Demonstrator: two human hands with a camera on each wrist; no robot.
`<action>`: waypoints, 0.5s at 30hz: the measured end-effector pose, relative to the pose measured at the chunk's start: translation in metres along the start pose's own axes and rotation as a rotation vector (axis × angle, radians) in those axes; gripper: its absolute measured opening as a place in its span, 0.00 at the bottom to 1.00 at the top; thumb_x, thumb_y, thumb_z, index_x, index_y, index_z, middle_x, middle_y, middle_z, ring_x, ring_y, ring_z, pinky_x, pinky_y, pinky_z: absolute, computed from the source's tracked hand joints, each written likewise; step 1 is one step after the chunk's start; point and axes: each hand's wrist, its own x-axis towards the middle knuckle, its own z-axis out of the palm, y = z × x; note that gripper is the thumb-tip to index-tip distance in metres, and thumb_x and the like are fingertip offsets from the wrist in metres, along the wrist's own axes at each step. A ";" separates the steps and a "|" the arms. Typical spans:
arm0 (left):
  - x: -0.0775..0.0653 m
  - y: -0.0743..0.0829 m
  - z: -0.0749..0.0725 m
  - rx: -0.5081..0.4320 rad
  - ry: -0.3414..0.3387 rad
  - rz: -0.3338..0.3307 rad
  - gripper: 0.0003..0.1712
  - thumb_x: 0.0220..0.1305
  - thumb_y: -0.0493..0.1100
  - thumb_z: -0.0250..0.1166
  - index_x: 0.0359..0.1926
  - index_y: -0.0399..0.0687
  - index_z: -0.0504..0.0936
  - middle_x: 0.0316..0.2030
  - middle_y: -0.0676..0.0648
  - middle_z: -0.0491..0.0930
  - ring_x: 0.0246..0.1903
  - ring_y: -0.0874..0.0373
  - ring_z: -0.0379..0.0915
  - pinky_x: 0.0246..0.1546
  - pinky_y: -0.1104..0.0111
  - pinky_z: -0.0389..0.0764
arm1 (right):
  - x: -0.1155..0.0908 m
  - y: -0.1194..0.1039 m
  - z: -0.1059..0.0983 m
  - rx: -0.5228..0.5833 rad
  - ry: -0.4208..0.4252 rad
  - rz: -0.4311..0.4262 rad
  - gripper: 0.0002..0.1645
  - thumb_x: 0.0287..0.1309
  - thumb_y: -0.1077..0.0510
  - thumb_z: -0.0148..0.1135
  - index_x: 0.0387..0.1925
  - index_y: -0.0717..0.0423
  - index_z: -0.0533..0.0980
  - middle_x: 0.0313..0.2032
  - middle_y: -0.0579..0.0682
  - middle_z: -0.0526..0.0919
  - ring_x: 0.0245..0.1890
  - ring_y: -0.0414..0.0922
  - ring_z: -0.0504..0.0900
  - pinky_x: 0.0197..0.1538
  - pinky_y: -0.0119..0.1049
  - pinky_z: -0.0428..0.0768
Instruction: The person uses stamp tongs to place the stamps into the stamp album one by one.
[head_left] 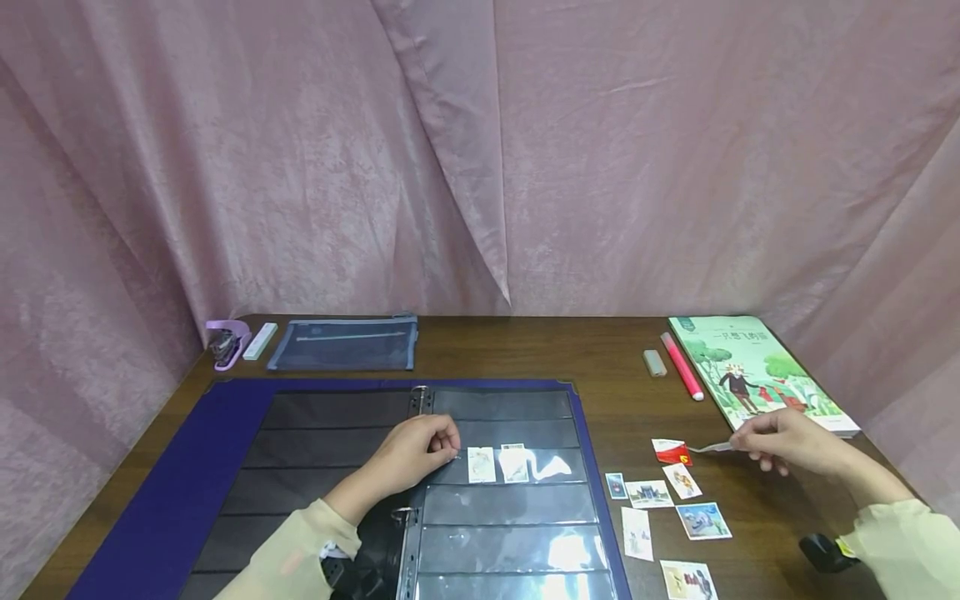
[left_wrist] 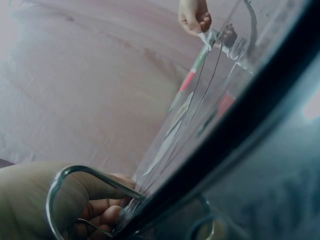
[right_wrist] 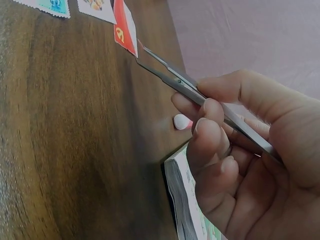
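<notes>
My right hand [head_left: 791, 442] holds metal tweezers [right_wrist: 186, 91] between thumb and fingers. The tweezers' slightly parted tips are at the edge of a red and white stamp [head_left: 672, 452] on the table; whether they grip it I cannot tell. My left hand [head_left: 416, 457] rests on the open stamp album [head_left: 517, 504], fingers loosely curled, beside a clear pocket row near the binder rings. Two pale stamps, a left one [head_left: 481, 465] and a right one [head_left: 514, 464], sit in that row. In the left wrist view a metal ring [left_wrist: 52, 200] partly covers the left hand.
Several loose stamps [head_left: 649, 494] lie right of the album. Behind them are an eraser [head_left: 655, 363], a pink marker [head_left: 682, 367] and a green picture-covered book [head_left: 750, 358]. At the back left stand a purple stapler [head_left: 228, 343], a small white box [head_left: 260, 342] and a blue mesh pouch [head_left: 345, 343].
</notes>
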 end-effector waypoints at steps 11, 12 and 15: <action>0.000 0.001 -0.001 -0.006 -0.009 -0.007 0.08 0.52 0.40 0.65 0.25 0.58 0.74 0.23 0.62 0.71 0.25 0.69 0.65 0.28 0.77 0.68 | 0.003 0.003 -0.003 0.063 -0.059 -0.046 0.15 0.61 0.64 0.47 0.38 0.76 0.72 0.20 0.34 0.72 0.19 0.28 0.71 0.14 0.33 0.70; 0.000 0.001 -0.001 -0.007 -0.008 -0.007 0.08 0.52 0.40 0.65 0.25 0.58 0.74 0.23 0.62 0.70 0.25 0.69 0.65 0.28 0.77 0.68 | 0.003 0.003 -0.003 0.063 -0.062 -0.049 0.15 0.61 0.64 0.47 0.38 0.76 0.73 0.20 0.33 0.72 0.19 0.28 0.71 0.15 0.33 0.70; 0.000 0.002 -0.002 -0.008 -0.009 -0.007 0.08 0.52 0.40 0.65 0.25 0.58 0.74 0.23 0.62 0.70 0.25 0.69 0.65 0.28 0.77 0.68 | 0.004 0.004 -0.003 0.065 -0.071 -0.051 0.14 0.61 0.64 0.47 0.37 0.75 0.73 0.20 0.34 0.72 0.19 0.28 0.71 0.15 0.33 0.70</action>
